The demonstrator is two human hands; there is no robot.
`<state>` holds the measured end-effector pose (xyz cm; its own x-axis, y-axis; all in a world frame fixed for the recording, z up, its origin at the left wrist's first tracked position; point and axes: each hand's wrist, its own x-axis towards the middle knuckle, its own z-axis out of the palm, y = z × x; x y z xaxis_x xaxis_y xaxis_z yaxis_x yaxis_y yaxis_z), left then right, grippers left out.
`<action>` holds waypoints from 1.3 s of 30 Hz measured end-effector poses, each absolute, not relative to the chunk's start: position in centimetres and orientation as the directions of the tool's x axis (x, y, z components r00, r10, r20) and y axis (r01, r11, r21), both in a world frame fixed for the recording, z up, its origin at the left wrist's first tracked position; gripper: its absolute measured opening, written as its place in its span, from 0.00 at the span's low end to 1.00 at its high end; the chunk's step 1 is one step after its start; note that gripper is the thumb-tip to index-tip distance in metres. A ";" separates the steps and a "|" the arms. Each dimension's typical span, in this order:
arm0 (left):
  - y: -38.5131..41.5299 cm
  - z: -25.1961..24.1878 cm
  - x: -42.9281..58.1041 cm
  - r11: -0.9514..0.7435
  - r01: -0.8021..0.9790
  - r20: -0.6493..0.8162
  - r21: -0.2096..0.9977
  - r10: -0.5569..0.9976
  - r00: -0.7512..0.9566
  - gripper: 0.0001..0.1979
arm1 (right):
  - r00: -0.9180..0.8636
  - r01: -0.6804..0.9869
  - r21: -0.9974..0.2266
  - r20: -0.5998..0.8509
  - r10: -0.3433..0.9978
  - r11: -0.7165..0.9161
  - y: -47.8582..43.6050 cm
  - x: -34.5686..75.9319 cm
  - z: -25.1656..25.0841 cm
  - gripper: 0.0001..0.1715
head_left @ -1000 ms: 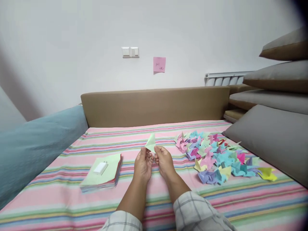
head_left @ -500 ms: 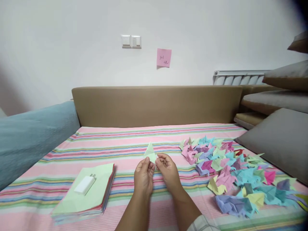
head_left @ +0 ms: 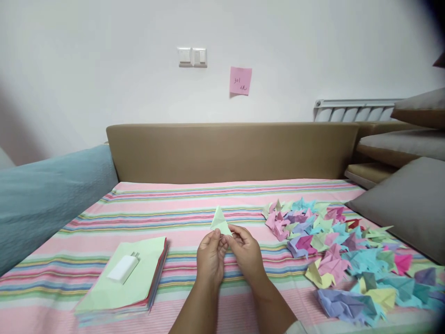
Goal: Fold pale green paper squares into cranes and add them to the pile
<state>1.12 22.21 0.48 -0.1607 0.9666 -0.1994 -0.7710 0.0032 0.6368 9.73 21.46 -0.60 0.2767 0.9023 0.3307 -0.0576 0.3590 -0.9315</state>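
A pale green folded paper (head_left: 220, 221), pointed at its far end, is held up between my two hands over the striped cloth. My left hand (head_left: 210, 257) pinches its near left corner between thumb and fingers. At the near right corner, my right hand (head_left: 246, 253) grips the paper with thumb and forefinger. The fingers hide the paper's lower edge. To the right lies a spread of folded paper cranes (head_left: 333, 269) in pink, blue, purple, green and yellow.
On the left, a white charger plug (head_left: 123, 269) rests on a stack of coloured paper sheets (head_left: 146, 260). A striped cloth (head_left: 187, 199) covers the seat. Behind stands a brown backrest (head_left: 229, 153); grey cushions (head_left: 410, 195) pile at the right and a blue armrest (head_left: 52, 195) at the left.
My right hand's thumb and forefinger have closed onto the right corner of the green paper. Both hands are closer together, and the view has shifted slightly.
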 end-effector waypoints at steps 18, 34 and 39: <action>21.6 0.7 1.4 0.063 -0.737 -0.140 0.673 0.989 -0.044 0.16 | 0.332 -0.014 -0.934 0.332 0.883 0.357 21.2 9.7 -0.5 0.09; 21.5 0.9 1.4 0.051 -0.750 0.004 0.660 0.997 0.072 0.18 | 0.075 -0.529 -0.824 0.194 0.978 0.204 21.4 9.5 -0.5 0.14; 21.5 1.0 1.4 -0.003 -0.737 0.010 0.676 1.000 0.004 0.19 | 0.047 -0.527 -0.843 0.100 0.994 0.110 21.1 9.5 -0.3 0.17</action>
